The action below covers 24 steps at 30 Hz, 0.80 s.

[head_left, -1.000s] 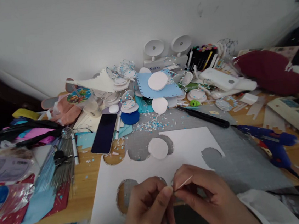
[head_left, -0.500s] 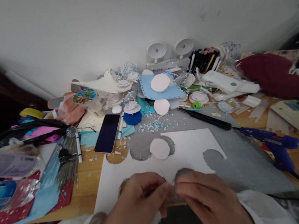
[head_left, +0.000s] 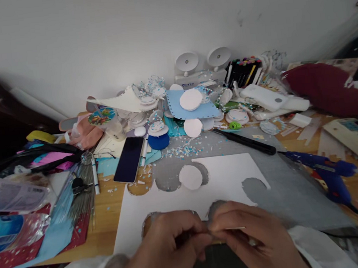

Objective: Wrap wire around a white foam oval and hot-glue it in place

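My left hand [head_left: 182, 240] is closed in a pinch at the table's front edge; whatever lies between its fingertips is too small to make out. Its fingertips touch those of my right hand [head_left: 245, 231], which is also pinched. A thin pale strip [head_left: 235, 228] pokes out across the right fingers. Under and beyond both hands lies a white paper sheet [head_left: 222, 180] with several round holes cut along its edges. A loose white paper disc [head_left: 190, 177] rests on it.
A phone [head_left: 129, 159] lies beyond the sheet, left of a blue round pad [head_left: 159, 141]. To the right are a black-handled cutter [head_left: 250, 141] and a blue glue gun [head_left: 326, 169]. Blue and white scraps [head_left: 182, 150] litter the grey mat [head_left: 297, 194]. Paper discs are heaped along the wall.
Both hands have drawn closer, fingertips now meeting. The right hand has turned slightly, and the thin pale strip now shows across its fingers. Objects on the table have stayed put.
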Motion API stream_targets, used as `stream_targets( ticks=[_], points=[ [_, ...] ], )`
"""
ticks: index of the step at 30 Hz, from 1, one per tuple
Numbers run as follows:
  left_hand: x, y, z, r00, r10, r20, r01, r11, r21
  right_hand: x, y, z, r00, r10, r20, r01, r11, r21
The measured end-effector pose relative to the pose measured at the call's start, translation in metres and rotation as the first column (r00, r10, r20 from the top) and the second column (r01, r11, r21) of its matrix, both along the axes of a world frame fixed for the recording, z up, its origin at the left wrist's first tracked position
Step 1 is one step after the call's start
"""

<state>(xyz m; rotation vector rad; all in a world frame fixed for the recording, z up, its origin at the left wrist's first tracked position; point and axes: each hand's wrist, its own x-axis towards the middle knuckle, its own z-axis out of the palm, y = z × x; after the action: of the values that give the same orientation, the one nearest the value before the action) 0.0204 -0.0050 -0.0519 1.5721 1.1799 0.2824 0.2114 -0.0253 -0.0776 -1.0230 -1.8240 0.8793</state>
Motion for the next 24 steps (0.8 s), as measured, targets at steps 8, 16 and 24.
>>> stream_targets(
  ticks=[8, 16, 24],
  points=[
    [0.001, -0.001, 0.005, 0.992, 0.026, 0.121, -0.024, 1.000, -0.015, 0.002, 0.008, -0.002, 0.974, -0.006, -0.228, -0.101, 0.885, -0.455],
    [-0.006, -0.003, -0.008, 0.971, -0.164, -0.172, 0.230, 0.828, 0.512, -0.004, 0.010, -0.009, 0.997, -0.024, -0.074, -0.001, 0.946, -0.324],
    [-0.004, 0.016, -0.006, 0.981, 0.035, 0.190, 0.022, 0.958, -0.287, 0.007, 0.009, -0.013, 0.937, 0.014, 0.348, -0.165, 0.898, 0.408]
  ],
)
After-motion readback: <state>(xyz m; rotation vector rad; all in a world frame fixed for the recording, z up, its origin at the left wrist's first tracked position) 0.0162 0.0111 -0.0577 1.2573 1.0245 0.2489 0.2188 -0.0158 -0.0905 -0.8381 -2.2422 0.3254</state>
